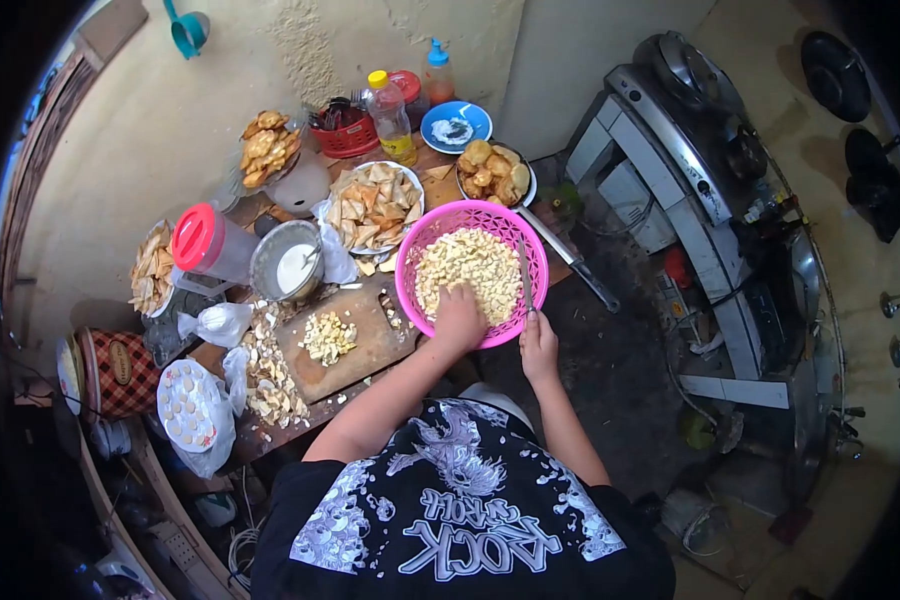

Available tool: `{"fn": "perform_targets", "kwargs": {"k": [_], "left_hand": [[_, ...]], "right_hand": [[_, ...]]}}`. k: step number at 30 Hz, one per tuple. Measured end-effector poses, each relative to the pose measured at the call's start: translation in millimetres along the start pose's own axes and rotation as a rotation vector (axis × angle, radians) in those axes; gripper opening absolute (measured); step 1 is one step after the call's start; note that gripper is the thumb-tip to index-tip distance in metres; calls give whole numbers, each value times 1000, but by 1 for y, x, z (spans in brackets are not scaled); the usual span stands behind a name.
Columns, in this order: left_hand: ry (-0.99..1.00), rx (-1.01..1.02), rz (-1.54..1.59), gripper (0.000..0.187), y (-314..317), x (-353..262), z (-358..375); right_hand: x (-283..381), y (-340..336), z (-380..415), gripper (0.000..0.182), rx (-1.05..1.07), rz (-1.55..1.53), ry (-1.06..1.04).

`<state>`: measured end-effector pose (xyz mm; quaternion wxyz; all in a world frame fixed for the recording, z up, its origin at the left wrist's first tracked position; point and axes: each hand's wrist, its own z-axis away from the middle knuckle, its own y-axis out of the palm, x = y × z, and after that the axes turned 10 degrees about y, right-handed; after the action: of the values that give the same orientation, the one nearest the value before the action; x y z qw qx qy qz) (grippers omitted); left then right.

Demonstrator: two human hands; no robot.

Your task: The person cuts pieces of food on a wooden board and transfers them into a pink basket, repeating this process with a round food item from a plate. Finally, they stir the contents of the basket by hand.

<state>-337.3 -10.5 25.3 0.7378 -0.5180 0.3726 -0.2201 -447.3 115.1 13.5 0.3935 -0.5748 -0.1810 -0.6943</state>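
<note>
A pink plastic basket (537, 232) holds a heap of small pale-yellow diced pieces (465, 258). My left hand (459, 318) reaches over the near rim onto the pieces, its fingers apart and the tips partly hidden among them. At the basket's right side my right hand (538, 347) is closed around a knife (526, 275), whose blade points away from me over the basket. To the left lies a wooden cutting board (340, 370) bearing a small pile of diced pieces (328, 338).
Peelings (272, 370) lie left of the board. Beyond stand a bowl of white liquid (288, 262), a plate of folded triangular pastries (375, 205), a red-lidded pitcher (210, 245) and fried pieces in a bowl (493, 172). Another knife (580, 265) juts past the table's right edge.
</note>
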Motion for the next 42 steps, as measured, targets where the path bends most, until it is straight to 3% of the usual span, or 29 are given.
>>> {"fn": "perform_targets", "kwargs": {"k": [1,4,5,9,13,17,20,21,24,32,33,36,38,39,42], "left_hand": [[56,-55,-93,55,7,-6,5],[58,-168,226,52,16,-5,8],[70,-164,509,53,13,5,3],[-199,-349,-152,57,-1,23,-3],[-174,-160,-341,63,23,42,-3],[-299,-71,-63,52,-8,-2,-2],[-220,-254,-66,51,3,-27,0],[-207,-138,146,54,2,-32,-1],[-53,-240,123,57,33,-43,0],[-7,35,63,69,-17,-9,3],[33,-133,188,54,-7,3,3],[-166,-25,271,34,-26,30,-11],[-4,-302,-161,20,-19,54,-7],[-18,-169,-132,20,-21,63,-7],[36,-164,-172,20,-13,65,-9]], "right_hand": [[3,-1,-3,33,-6,-12,-10],[12,-5,-14,33,-11,-33,-42],[13,-7,-17,33,-10,-31,-53],[10,-13,-36,33,42,-27,-77],[14,-15,-42,33,166,-95,64],[19,-17,-43,35,231,-150,135],[24,-19,-43,34,284,-227,210],[22,-21,-44,33,293,-239,221],[23,-22,-45,32,302,-243,228],[25,-21,-48,35,341,-243,247],[26,-21,-47,35,347,-258,260],[23,-22,-49,36,354,-254,244],[22,-22,-48,35,358,-249,234],[24,-23,-48,35,364,-253,235],[25,-22,-49,35,378,-272,252]]}}
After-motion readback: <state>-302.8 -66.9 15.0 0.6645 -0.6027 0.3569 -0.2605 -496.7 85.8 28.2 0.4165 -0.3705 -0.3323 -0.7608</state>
